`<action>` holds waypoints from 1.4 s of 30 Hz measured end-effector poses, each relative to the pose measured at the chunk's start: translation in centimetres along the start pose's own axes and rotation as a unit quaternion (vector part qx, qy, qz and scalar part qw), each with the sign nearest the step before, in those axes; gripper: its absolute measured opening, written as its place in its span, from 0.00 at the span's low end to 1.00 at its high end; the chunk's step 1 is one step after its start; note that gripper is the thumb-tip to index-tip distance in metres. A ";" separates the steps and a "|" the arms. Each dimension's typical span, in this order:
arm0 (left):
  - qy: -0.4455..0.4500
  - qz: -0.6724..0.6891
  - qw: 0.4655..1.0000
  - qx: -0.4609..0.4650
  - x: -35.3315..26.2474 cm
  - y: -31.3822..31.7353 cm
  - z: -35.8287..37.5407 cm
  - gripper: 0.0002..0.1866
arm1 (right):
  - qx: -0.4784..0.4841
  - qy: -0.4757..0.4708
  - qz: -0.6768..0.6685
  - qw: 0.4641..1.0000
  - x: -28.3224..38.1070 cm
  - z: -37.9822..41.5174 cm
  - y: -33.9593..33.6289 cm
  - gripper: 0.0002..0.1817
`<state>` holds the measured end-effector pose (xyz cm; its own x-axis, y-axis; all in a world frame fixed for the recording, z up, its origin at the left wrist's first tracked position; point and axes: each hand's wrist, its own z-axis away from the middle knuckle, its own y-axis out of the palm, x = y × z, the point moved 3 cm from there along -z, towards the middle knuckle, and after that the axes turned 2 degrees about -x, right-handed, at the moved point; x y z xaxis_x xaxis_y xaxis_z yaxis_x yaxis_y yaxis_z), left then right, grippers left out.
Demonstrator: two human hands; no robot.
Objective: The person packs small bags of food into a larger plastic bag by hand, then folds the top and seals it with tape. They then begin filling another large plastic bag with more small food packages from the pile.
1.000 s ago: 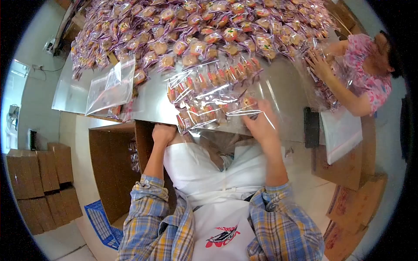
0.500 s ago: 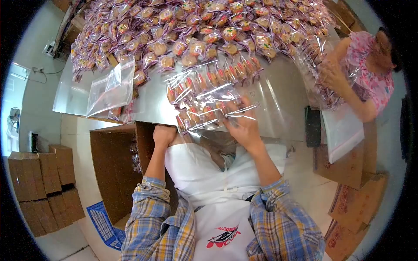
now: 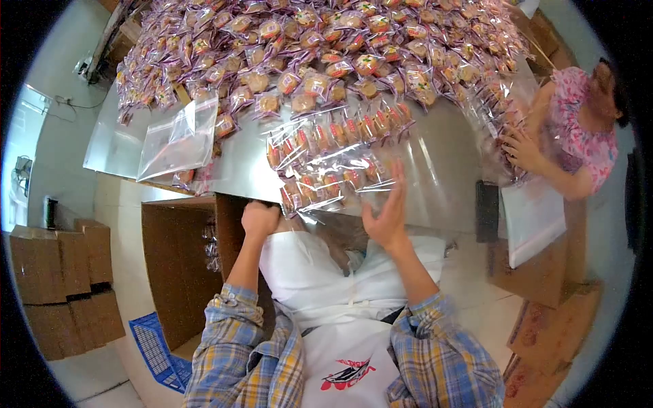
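A clear plastic bag (image 3: 340, 153) lies at the table's front edge, with two rows of individually wrapped cookies (image 3: 320, 139) inside it. At the bag's right end, my right hand (image 3: 386, 216) is open, fingers stretched upward and thumb apart, beside the lower row. My left hand (image 3: 260, 219) is closed at the table edge, by the bag's lower left corner. Its fingertips are hidden, so what it grips, if anything, cannot be made out. A large heap of wrapped cookies (image 3: 299, 54) covers the back of the table.
Empty zip bags (image 3: 178, 139) lie on the left of the metal table (image 3: 238, 153). An open carton (image 3: 178, 265) stands below, beside a blue basket (image 3: 158, 350). At right, another person (image 3: 575, 136) handles wrapped cookies near more clear bags (image 3: 535, 221). Stacked cartons (image 3: 61, 272) stand at left.
My right hand has let go of the bag's lower right part, its fingers now straightened. My left hand stays closed at the table edge. The other person's hands have moved lower.
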<state>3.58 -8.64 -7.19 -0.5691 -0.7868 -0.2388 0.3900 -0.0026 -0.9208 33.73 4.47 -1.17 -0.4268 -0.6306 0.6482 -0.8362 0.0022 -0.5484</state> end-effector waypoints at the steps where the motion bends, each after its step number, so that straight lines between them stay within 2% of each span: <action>1: -0.002 0.002 1.000 0.001 -0.1 0.1 0.4 0.28 | -0.002 0.022 -0.015 1.000 0.1 0.6 0.0 0.49; 2: 0.039 0.017 0.998 -0.056 -0.2 0.2 1.2 0.28 | -0.007 0.042 -0.030 0.999 0.0 1.0 -0.1 0.47; 5: 0.035 0.021 0.998 -0.039 -0.6 0.1 3.0 0.34 | -0.034 0.037 0.008 0.999 -0.4 3.7 -1.4 0.39; 6: 0.038 0.025 0.998 -0.043 -1.0 -0.2 3.9 0.34 | -0.047 0.056 -0.048 0.996 -0.2 4.9 -2.3 0.26; 8: 0.040 0.037 0.997 -0.058 -2.0 -1.1 5.1 0.35 | 0.062 -0.161 -0.068 0.983 1.2 5.7 -5.1 0.15; 10: 0.045 0.003 0.998 -0.050 -1.7 -0.7 4.8 0.36 | 0.152 -0.273 -0.172 0.934 2.3 7.2 -6.8 0.12; 12: 0.041 0.010 0.998 -0.050 -1.6 -0.3 4.7 0.36 | 0.211 -0.326 -0.163 0.907 5.7 6.1 -9.1 0.10; 13: 0.034 -0.002 0.999 -0.016 -1.7 -0.5 4.5 0.36 | 0.220 -0.348 -0.166 0.896 7.0 4.9 -10.0 0.10; 15: 0.024 0.028 0.999 -0.017 -2.0 -0.6 4.9 0.39 | 0.203 -0.363 -0.152 0.896 8.4 1.8 -11.5 0.10; 17: -0.010 0.033 0.999 -0.004 -2.6 -1.1 5.5 0.45 | 0.111 -0.380 -0.040 0.917 9.1 -2.0 -13.0 0.12; 19: -0.025 0.049 0.998 -0.011 -2.4 -1.0 6.0 0.51 | 0.035 -0.302 0.086 0.949 8.9 -7.2 -13.0 0.18; 21: -0.023 0.074 0.996 -0.036 -1.7 -0.6 6.7 0.57 | -0.012 -0.196 0.065 0.978 8.6 -13.7 -10.5 0.25; 22: -0.022 0.067 0.997 -0.030 -1.4 -0.8 6.6 0.61 | 0.007 -0.192 0.088 0.977 8.1 -16.4 -8.9 0.28; 25: -0.018 0.096 0.994 -0.051 -0.7 0.0 4.8 0.58 | 0.082 -0.212 0.128 0.965 6.8 -23.6 -3.0 0.36; 27: -0.028 0.088 0.996 -0.018 -0.8 -0.3 3.9 0.56 | 0.167 -0.145 0.117 0.968 4.4 -26.7 2.1 0.47; 29: -0.033 0.068 0.997 0.004 -0.8 -0.5 3.3 0.54 | 0.270 -0.049 0.167 0.947 2.3 -28.8 6.5 0.64; 31: -0.037 0.039 0.998 0.012 -0.9 -0.2 2.8 0.53 | 0.344 0.016 0.195 0.918 0.2 -29.9 9.5 0.70; 32: -0.056 0.041 0.995 0.066 -1.0 -0.3 2.2 0.52 | 0.379 0.045 0.208 0.901 -0.5 -30.1 11.1 0.74; 35: -0.078 0.012 0.993 0.086 -0.3 0.2 0.0 0.42 | 0.397 0.077 0.247 0.880 -1.7 -29.8 14.9 0.80; 36: -0.082 0.000 0.992 0.097 -0.2 0.3 -0.6 0.39 | 0.440 0.040 0.321 0.838 -1.5 -29.7 15.8 0.84; 37: -0.071 -0.011 0.992 0.106 -0.2 0.5 -1.1 0.36 | 0.447 0.020 0.331 0.831 -1.6 -29.3 16.7 0.87; 41: -0.026 0.006 0.988 0.154 0.1 0.7 -1.6 0.28 | 0.463 0.027 0.276 0.842 0.0 -29.4 17.2 0.85; 42: -0.017 -0.051 0.986 0.155 0.2 2.1 -2.4 0.29 | 0.471 0.022 0.271 0.839 0.5 -29.5 17.2 0.83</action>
<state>2.50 -7.32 -9.96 -0.5953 -0.7922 -0.1343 0.5374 -0.2684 -0.7995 8.98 27.08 5.26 -0.6865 -0.7054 0.1761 0.1194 -0.3483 -0.9298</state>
